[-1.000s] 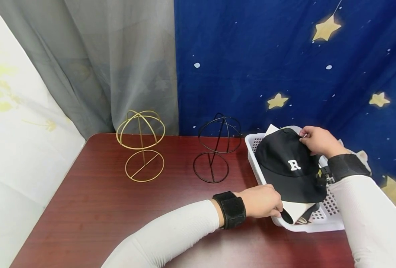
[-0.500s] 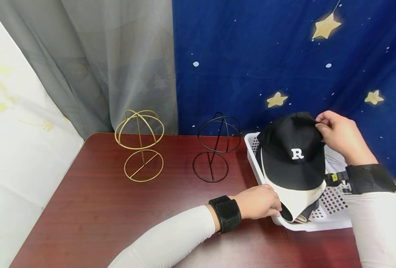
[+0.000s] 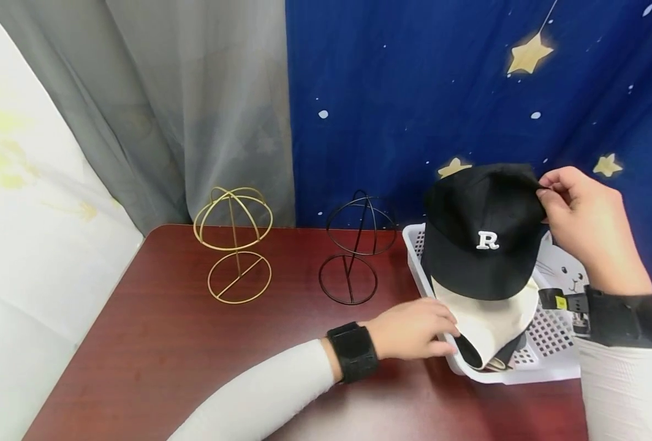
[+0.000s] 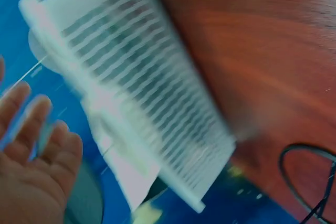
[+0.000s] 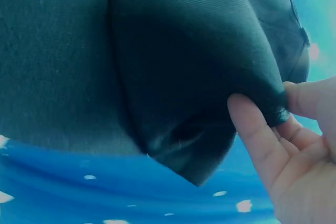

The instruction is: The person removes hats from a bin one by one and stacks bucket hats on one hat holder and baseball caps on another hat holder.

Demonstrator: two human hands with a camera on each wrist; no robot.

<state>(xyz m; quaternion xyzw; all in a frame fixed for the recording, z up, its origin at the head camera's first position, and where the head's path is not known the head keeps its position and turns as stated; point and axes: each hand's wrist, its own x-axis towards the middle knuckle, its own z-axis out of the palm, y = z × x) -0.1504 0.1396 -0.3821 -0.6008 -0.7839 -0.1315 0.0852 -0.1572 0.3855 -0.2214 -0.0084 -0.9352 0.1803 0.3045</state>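
Note:
A black baseball cap (image 3: 483, 236) with a white letter R is raised over the basket, its brim toward me. My right hand (image 3: 591, 220) pinches the side edge of its crown between thumb and fingers, and the cloth folds there in the right wrist view (image 5: 278, 114). Below it, a cream cap (image 3: 488, 321) lies in the white plastic basket (image 3: 524, 375), with darker caps partly hidden underneath. At the basket's left rim is my left hand (image 3: 414, 327); its fingers look relaxed and hold nothing. The left wrist view shows those fingers (image 4: 39, 135) spread beside the basket wall.
Left of the basket stand a black wire hat stand (image 3: 353, 254) and a gold wire hat stand (image 3: 235, 245) on the dark red table (image 3: 282, 349). Curtains (image 3: 359, 92) hang behind the table's back edge. A black cable (image 4: 315, 182) shows in the left wrist view.
The right hand has lifted the black cap up and back, uncovering the cream cap. The left hand has loosened its fingers at the basket's edge and drawn slightly left.

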